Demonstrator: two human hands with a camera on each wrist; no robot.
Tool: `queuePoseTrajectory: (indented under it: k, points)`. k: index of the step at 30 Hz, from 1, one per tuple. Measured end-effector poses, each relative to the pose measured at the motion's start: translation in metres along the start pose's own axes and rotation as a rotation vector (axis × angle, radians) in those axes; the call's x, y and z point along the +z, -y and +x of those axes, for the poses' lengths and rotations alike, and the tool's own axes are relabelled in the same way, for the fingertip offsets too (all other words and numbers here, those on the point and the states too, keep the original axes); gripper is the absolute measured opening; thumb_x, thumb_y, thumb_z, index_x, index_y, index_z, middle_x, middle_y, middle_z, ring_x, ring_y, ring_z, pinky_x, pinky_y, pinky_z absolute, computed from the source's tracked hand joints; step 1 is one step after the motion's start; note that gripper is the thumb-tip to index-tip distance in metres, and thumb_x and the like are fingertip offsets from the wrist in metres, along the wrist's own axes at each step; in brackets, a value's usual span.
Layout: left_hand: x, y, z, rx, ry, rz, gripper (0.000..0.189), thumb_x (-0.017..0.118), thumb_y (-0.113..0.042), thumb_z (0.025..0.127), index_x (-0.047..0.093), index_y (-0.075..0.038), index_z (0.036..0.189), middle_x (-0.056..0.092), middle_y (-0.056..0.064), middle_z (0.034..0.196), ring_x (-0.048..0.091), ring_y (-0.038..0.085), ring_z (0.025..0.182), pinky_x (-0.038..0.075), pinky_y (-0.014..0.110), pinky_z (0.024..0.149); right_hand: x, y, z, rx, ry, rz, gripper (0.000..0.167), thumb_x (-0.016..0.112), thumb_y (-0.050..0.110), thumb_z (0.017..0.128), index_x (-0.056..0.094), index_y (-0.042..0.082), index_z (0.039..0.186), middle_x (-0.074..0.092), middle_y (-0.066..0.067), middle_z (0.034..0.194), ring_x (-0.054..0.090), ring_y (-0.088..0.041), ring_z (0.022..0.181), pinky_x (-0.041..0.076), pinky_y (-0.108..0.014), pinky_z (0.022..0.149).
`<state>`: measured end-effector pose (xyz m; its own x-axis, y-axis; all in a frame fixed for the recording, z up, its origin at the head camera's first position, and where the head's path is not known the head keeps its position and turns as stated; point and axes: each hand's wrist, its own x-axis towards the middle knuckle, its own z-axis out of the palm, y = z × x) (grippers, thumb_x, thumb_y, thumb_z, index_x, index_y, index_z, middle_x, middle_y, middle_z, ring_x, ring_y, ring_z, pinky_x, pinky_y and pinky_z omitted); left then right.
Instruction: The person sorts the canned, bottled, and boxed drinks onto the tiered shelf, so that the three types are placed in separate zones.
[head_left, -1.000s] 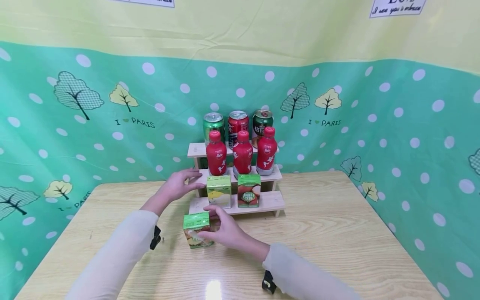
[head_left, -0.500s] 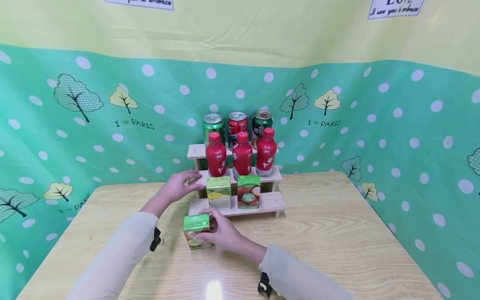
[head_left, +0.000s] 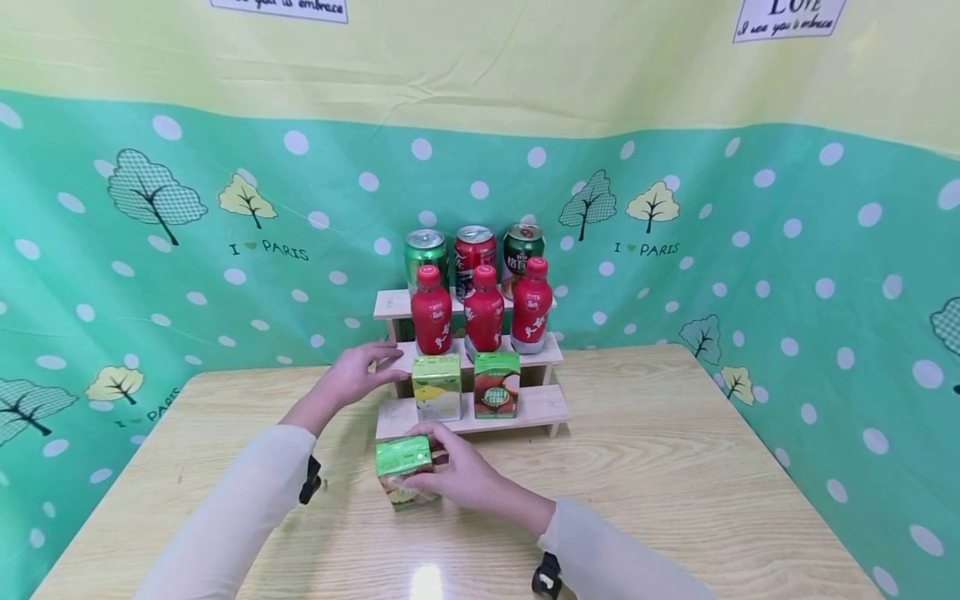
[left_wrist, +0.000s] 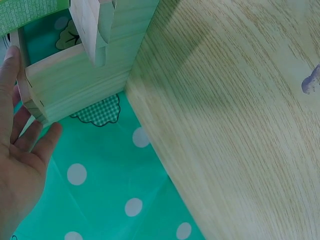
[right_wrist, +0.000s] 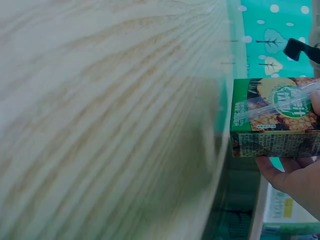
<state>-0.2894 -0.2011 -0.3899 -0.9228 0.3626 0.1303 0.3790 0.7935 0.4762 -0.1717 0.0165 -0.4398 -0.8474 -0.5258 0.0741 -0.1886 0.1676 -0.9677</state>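
Observation:
My right hand (head_left: 463,477) grips a small green-topped juice carton (head_left: 403,458) in front of the stand's left end. Tilted slightly, it hangs close over the table. In the right wrist view, the carton (right_wrist: 275,117) shows pineapple pictures and a straw in clear wrapping. My left hand (head_left: 354,375) holds the left end of the middle step of a three-step wooden stand (head_left: 542,406). Its thumb and fingers lie on opposite sides of the board in the left wrist view. On the lowest step stand a yellow-green carton (head_left: 437,390) and a red-and-green carton (head_left: 497,387).
Three red bottles (head_left: 484,317) stand on the middle step. Behind them, three drink cans (head_left: 474,248) line the top step. A green dotted cloth (head_left: 300,250) hangs behind the wooden table (head_left: 660,467). Black straps (head_left: 547,575) are on both wrists.
My right hand has shifted the pineapple juice carton slightly right and towards me, and the carton leans a little more. My left hand keeps its hold on the stand.

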Motion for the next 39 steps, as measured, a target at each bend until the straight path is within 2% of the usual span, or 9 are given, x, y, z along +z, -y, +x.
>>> queuePoseTrajectory:
  k: [6,13,20,27,33,39]
  points:
    - [0.001,0.0,0.0,-0.007,-0.002,0.002,0.059,0.064,-0.049,0.084,0.058,-0.011,0.129,0.048,0.016,0.14,0.038,0.039,0.133,0.036,0.057,0.107,-0.011,0.01,-0.01,0.027,-0.017,0.012,0.053,0.076,0.02,0.078,0.05,0.027,0.124,0.058,-0.001,0.11,0.059,-0.015,0.096,0.055,-0.022,0.079]
    - [0.001,0.002,0.0,-0.019,0.004,0.001,0.06,0.063,-0.05,0.083,0.057,-0.011,0.129,0.047,0.017,0.141,0.037,0.039,0.134,0.035,0.056,0.108,-0.027,0.014,-0.02,0.025,-0.033,-0.016,0.056,0.077,0.022,0.078,0.05,0.022,0.127,0.057,-0.002,0.114,0.058,-0.016,0.097,0.055,-0.024,0.08]
    - [0.001,0.003,-0.001,-0.021,0.006,-0.002,0.06,0.064,-0.05,0.084,0.057,-0.011,0.129,0.046,0.017,0.141,0.037,0.039,0.134,0.036,0.056,0.108,-0.044,0.015,-0.028,0.033,-0.073,-0.053,0.052,0.078,0.027,0.076,0.051,0.03,0.121,0.055,-0.004,0.116,0.058,-0.018,0.098,0.054,-0.024,0.08]
    - [0.002,0.003,0.0,-0.009,0.007,-0.001,0.06,0.063,-0.051,0.083,0.058,-0.012,0.129,0.048,0.015,0.14,0.038,0.038,0.134,0.036,0.056,0.108,-0.062,0.017,-0.039,0.034,-0.073,-0.073,0.055,0.077,0.027,0.077,0.05,0.024,0.125,0.054,-0.005,0.122,0.058,-0.019,0.102,0.054,-0.025,0.084]
    - [0.0,0.001,0.0,-0.006,-0.002,-0.004,0.061,0.064,-0.05,0.083,0.058,-0.01,0.129,0.049,0.016,0.139,0.038,0.039,0.133,0.036,0.056,0.108,-0.077,0.02,-0.047,0.019,-0.1,-0.119,0.055,0.077,0.029,0.077,0.05,0.025,0.124,0.053,-0.004,0.123,0.057,-0.02,0.104,0.053,-0.029,0.088]
    - [0.0,0.0,0.0,-0.006,0.008,-0.002,0.06,0.064,-0.049,0.084,0.057,-0.011,0.129,0.049,0.016,0.139,0.038,0.039,0.133,0.035,0.056,0.108,-0.094,0.027,-0.058,-0.014,-0.14,-0.159,0.056,0.077,0.024,0.078,0.049,0.019,0.126,0.049,-0.004,0.127,0.056,-0.022,0.107,0.051,-0.027,0.09]
